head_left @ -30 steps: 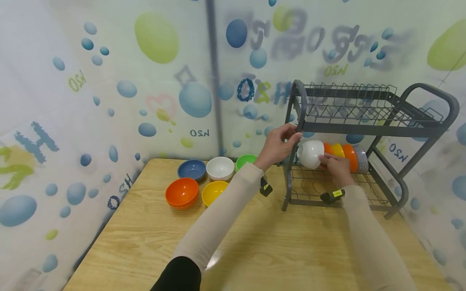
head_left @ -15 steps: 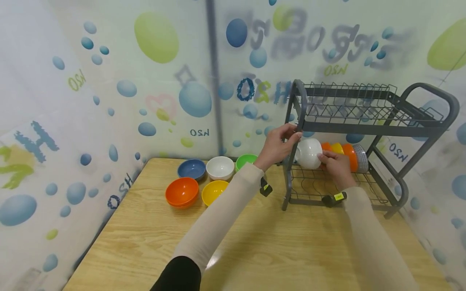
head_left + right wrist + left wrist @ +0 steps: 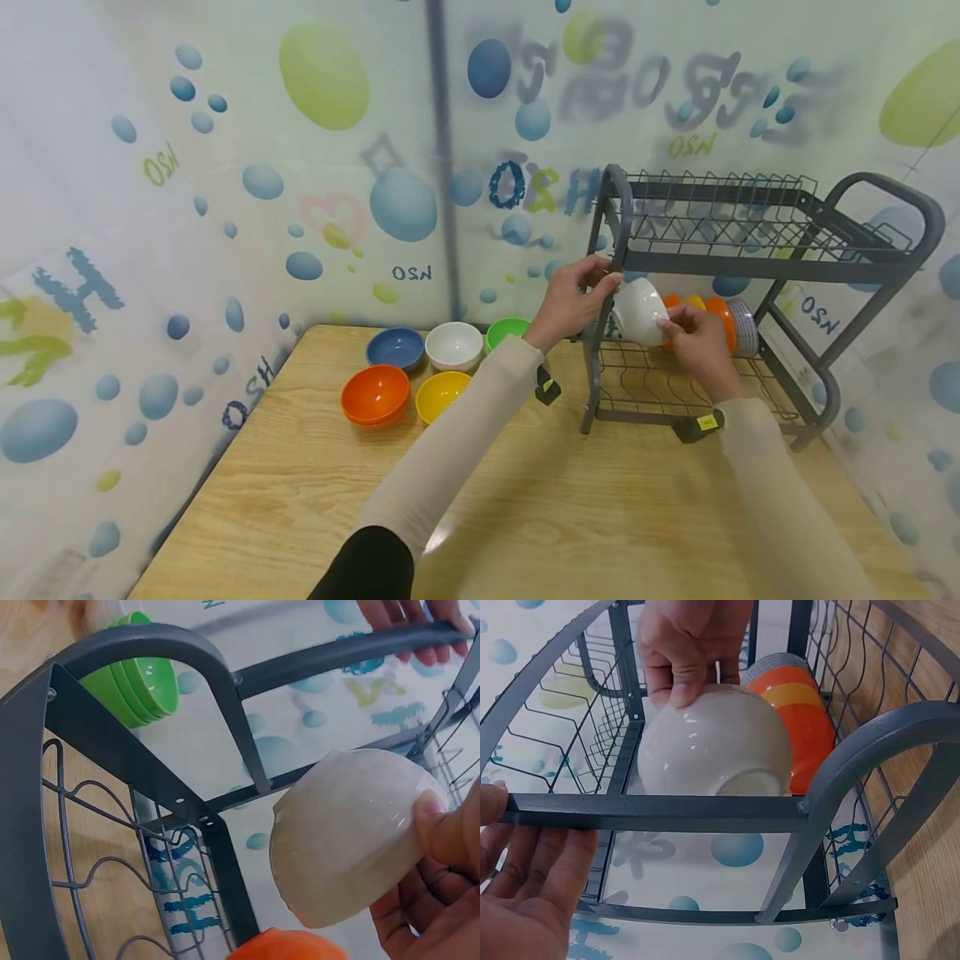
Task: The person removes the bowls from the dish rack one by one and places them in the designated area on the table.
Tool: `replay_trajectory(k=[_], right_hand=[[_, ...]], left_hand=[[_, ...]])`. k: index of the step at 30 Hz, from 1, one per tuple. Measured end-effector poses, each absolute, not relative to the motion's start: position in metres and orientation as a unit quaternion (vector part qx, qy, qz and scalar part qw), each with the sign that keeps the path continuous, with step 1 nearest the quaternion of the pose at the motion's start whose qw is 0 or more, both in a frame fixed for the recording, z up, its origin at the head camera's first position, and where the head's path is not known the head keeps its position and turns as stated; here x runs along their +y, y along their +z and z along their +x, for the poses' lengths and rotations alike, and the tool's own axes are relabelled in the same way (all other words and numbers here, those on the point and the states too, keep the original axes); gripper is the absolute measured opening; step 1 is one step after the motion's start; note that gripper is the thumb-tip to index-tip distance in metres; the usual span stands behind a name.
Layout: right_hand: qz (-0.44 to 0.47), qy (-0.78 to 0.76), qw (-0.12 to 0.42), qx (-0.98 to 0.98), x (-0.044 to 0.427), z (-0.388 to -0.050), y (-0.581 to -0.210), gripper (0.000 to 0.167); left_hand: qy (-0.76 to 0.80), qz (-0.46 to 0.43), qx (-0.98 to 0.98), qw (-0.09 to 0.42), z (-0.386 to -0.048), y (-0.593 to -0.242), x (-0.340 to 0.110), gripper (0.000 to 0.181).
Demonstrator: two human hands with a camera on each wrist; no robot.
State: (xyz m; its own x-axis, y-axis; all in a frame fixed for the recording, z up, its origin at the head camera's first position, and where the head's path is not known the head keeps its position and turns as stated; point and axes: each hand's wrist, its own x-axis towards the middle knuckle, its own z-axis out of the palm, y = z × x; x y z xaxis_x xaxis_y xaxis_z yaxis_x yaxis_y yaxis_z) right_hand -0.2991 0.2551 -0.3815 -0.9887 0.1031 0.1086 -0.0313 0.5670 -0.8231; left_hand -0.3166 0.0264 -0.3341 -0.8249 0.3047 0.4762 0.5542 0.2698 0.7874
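My left hand (image 3: pixel 576 298) grips the left side bar of a dark grey two-tier dish rack (image 3: pixel 772 265), its fingers curled under the bar in the left wrist view. With thumb and fingers, my right hand (image 3: pixel 699 342) pinches the rim of a white bowl (image 3: pixel 639 313) between the rack's tiers. The bowl is tilted, and its foot ring shows in the left wrist view (image 3: pixel 714 742). Just right of it, orange, yellow and patterned grey bowls (image 3: pixel 720 323) stand on edge in a row on the lower tier. My right hand partly hides that row.
Left of the rack, on the wooden table (image 3: pixel 480 517), sit a blue bowl (image 3: pixel 396 349), a white bowl (image 3: pixel 454 347), orange bowls (image 3: pixel 375 396), a yellow bowl (image 3: pixel 438 396) and green bowls (image 3: pixel 139 682). My left forearm partly covers the yellow one. A patterned wall covering (image 3: pixel 360 167) stands behind.
The white bowl in my right hand has risen slightly and tipped over more. My right wrist has turned and shifted a little to the right. The left hand has stayed in place.
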Motion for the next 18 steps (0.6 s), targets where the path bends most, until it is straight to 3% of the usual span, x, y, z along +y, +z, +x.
replay_trajectory(k=[18], right_hand=[[0.103, 0.376, 0.173, -0.904, 0.253, -0.254, -0.369, 0.005]], left_hand=[[-0.542, -0.27, -0.789, 0.102, -0.316, -0.333, 0.025, 0.034]])
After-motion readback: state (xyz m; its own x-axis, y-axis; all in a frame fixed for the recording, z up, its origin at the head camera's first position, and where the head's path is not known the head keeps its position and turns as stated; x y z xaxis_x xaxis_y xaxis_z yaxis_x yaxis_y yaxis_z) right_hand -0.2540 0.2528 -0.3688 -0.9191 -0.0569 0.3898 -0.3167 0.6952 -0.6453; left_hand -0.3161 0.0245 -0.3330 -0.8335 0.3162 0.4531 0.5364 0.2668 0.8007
